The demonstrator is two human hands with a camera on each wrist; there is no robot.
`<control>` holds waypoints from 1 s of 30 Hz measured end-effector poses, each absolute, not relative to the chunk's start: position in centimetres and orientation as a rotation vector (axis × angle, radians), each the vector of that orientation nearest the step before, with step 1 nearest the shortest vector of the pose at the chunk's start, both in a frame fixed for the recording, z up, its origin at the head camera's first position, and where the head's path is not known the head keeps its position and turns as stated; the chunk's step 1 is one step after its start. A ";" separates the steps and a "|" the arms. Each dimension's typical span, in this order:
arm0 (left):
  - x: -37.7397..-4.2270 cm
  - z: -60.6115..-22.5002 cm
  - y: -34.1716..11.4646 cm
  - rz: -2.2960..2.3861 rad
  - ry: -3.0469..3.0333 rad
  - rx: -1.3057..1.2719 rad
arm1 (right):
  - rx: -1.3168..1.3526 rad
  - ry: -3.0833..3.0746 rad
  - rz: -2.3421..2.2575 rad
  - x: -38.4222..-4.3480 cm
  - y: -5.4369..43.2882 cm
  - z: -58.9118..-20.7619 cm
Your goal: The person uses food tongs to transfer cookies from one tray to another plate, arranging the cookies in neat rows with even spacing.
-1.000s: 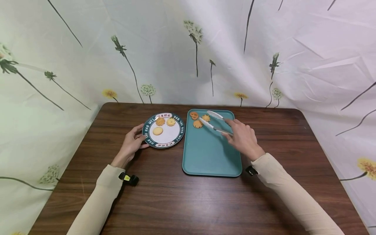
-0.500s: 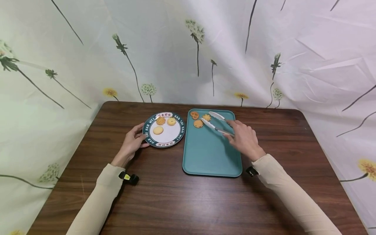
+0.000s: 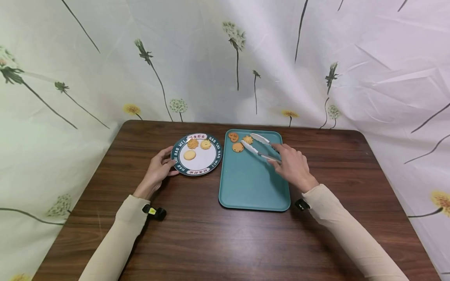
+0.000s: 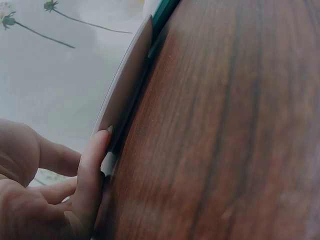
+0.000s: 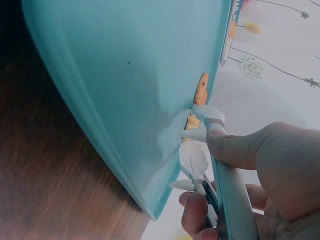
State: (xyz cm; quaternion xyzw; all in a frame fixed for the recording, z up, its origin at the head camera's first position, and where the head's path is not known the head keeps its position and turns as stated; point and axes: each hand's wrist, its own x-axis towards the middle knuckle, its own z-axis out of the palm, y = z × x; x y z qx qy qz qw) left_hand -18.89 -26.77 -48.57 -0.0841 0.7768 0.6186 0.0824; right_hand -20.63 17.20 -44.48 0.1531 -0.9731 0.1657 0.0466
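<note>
My left hand (image 3: 157, 172) grips the left rim of a white plate (image 3: 206, 159) with a dark green lettered border. In the left wrist view the plate's pale underside (image 4: 131, 75) shows, with a fingertip against it. On the plate lie a swirl cookie (image 3: 192, 144), a plain round cookie (image 3: 190, 155) and a ring-like cookie (image 3: 205, 144). Over the teal tray (image 3: 253, 187), my right hand (image 3: 294, 166) holds tongs (image 3: 250, 148), their white tips spread beside a star-shaped cookie (image 3: 248, 139). A pretzel cookie (image 3: 233, 137) and a dotted round cookie (image 3: 238, 147) lie nearby.
Plate and tray stand side by side toward the back of a dark wooden table (image 3: 211, 242). A pale curtain (image 3: 197, 70) with dandelion prints hangs behind the table. Each wrist wears a small black device (image 3: 154, 211).
The tongs have shifted very slightly right and toward the person, their tips still apart. The left hand keeps its grip on the plate, and the cookies lie as before.
</note>
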 end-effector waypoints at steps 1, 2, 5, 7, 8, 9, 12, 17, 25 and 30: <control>-18.9 -48.5 -26.8 1.847 2.321 -0.251 | 0.470 -2.967 0.505 -20.7 17.2 -44.5; -18.9 -48.5 -26.8 1.847 2.320 -0.250 | 0.472 -2.965 0.505 -20.7 17.2 -44.5; -18.8 -48.5 -26.8 1.844 2.322 -0.251 | 0.475 -2.961 0.506 -20.7 17.2 -44.6; -18.8 -48.5 -26.7 1.843 2.324 -0.253 | 0.473 -2.961 0.509 -20.7 17.2 -44.6; -18.8 -48.5 -26.7 1.842 2.325 -0.253 | 0.471 -2.961 0.511 -20.7 17.2 -44.6; -18.8 -48.5 -26.7 1.841 2.325 -0.253 | 0.468 -2.961 0.512 -20.7 17.2 -44.7; -18.8 -48.5 -26.7 1.844 2.322 -0.247 | 0.463 -2.963 0.515 -20.7 17.2 -44.7; -18.8 -48.4 -26.7 1.851 2.321 -0.236 | 0.457 -2.956 0.515 -20.6 17.3 -44.7; -18.9 -48.4 -26.6 1.849 2.315 -0.252 | 0.444 -2.948 0.513 -20.5 17.4 -44.7; -18.9 -48.4 -26.6 1.848 2.312 -0.262 | 0.441 -2.946 0.505 -20.5 17.4 -44.6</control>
